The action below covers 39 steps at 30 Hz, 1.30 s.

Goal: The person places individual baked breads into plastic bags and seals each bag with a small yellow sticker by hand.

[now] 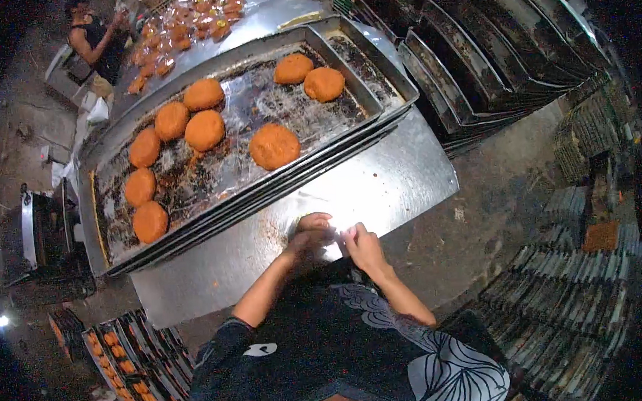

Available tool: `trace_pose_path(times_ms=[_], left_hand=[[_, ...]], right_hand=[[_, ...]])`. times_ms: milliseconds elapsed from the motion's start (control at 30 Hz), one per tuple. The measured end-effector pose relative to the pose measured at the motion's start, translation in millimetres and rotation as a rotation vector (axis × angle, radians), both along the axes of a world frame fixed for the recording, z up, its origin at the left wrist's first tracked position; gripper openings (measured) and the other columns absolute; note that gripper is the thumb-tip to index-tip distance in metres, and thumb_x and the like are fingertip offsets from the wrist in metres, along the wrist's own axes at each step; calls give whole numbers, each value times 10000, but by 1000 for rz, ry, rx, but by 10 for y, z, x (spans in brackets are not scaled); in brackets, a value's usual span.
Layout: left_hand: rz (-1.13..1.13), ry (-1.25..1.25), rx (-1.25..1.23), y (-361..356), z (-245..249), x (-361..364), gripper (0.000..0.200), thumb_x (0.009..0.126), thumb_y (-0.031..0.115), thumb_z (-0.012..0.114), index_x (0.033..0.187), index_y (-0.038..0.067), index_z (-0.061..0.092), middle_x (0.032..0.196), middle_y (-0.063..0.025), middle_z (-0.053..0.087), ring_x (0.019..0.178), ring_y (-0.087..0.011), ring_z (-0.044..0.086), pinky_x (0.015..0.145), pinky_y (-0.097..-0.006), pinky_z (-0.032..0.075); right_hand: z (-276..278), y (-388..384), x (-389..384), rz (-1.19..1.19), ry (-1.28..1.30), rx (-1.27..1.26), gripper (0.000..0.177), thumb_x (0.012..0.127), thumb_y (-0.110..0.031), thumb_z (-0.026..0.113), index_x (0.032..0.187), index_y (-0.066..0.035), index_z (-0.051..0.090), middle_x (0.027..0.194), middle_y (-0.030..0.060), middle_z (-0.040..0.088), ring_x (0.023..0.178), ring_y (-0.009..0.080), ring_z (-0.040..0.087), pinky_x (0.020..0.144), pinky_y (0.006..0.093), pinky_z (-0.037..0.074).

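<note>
Shirt, dark with a white print, fills the lower edge. Both forearms run up from it to the near rim of the table. Left hand and right hand meet there over a small bright piece. Glare washes it out, so its material cannot be told.

Step in hand, as judged: fine work on the piece with both sets of fingertips. To do it well:
- Support the piece on the table.
- Grip it evenly from both sides.
- Work close to the rim, with the wrists low.

Left fingers are curled together, tips on the left edge of the piece. Right fingers are drawn together, tips pinched on its right edge. The piece lies between the two sets of fingertips and appears to touch both.

Beyond the fingers stands a tray with buns, well apart from the hands. Right of the fingers, further off, is a stack of trays.
</note>
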<state>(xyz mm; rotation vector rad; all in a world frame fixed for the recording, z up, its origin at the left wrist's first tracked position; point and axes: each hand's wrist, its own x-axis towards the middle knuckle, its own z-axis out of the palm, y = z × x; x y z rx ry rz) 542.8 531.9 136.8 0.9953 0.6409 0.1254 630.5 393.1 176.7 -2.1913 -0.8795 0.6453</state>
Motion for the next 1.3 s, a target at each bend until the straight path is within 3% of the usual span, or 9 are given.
trace_pose_path(times_ms=[200, 333, 400, 533, 600, 733, 767, 967, 1300], left_hand=[[-20, -147, 554, -165, 122, -55, 132, 748, 119, 582, 737, -11, 603, 680, -51, 555, 609, -102, 519, 539, -242, 425], [174, -218, 1126, -258, 940, -83, 73, 697, 56, 576, 745, 22, 619, 639, -77, 471, 574, -187, 495, 534, -286, 410], [449, -239, 1440, -162, 1124, -84, 28, 714, 44, 560, 709, 17, 554, 652, -81, 452, 644, -175, 483, 569, -279, 387], [799, -697, -161, 318, 1576, -350, 353, 820, 123, 493, 1138, 21, 377, 953, -89, 537, 907, -195, 516, 838, -318, 409], [574, -621, -91, 654, 1541, -749, 285, 827, 137, 487, 1085, 25, 439, 925, -82, 545, 872, -201, 530, 821, -336, 428], [1103, -720, -78, 921, 1653, -1070, 208, 811, 173, 517, 969, 38, 508, 921, -86, 545, 904, -227, 524, 869, -470, 400], [1128, -763, -92, 914, 1748, -1166, 220, 804, 193, 523, 961, 41, 509, 936, -96, 539, 937, -252, 509, 875, -494, 384], [1294, -1047, -249, 1170, 1770, -1561, 274, 731, 186, 497, 934, 3, 480, 1062, -196, 491, 1008, -355, 465, 904, -554, 325], [863, -827, 254, 539, 1863, -611, 533, 816, 84, 455, 1273, 99, 182, 1140, -167, 428, 1056, -290, 446, 899, -421, 374]], right_hand=[[-135, 10, -111, -48, 232, 125, 181, 821, -62, 396, 964, 31, 458, 558, 129, 553, 450, 183, 557, 424, 303, 436], [643, 540, 162, -291, 1706, 524, 329, 872, -224, 361, 1144, -60, 447, 823, 106, 556, 465, 74, 399, 355, 174, 352], [995, 933, 106, -150, 1228, 827, 487, 852, -402, 388, 1204, -66, 374, 1110, 145, 482, 895, 169, 519, 787, 281, 421], [1179, 1272, -394, 418, 1980, 1057, 556, 838, -366, 419, 1276, -60, 264, 1228, 139, 400, 1036, 239, 466, 894, 369, 369], [1038, 1377, -627, 418, 1594, 719, 484, 851, -269, 438, 1257, -50, 292, 1190, 131, 441, 1005, 235, 489, 868, 352, 384], [1112, 1983, -119, 195, -706, 203, 482, 727, -302, 587, 1074, 13, 477, 981, 200, 528, 922, 333, 507, 780, 440, 404], [1472, 1992, 9, 625, -616, -217, 554, 692, -315, 610, 1105, 7, 429, 969, 199, 528, 921, 365, 502, 767, 467, 411], [1295, 1959, -156, 369, -476, 736, 754, 535, -188, 707, 1202, -26, 394, 1053, 207, 506, 926, 326, 511, 802, 376, 400], [1766, 1177, -577, 411, -798, 868, 721, 550, -183, 688, 1199, -52, 402, 993, 58, 536, 735, 236, 429, 657, 337, 366]])
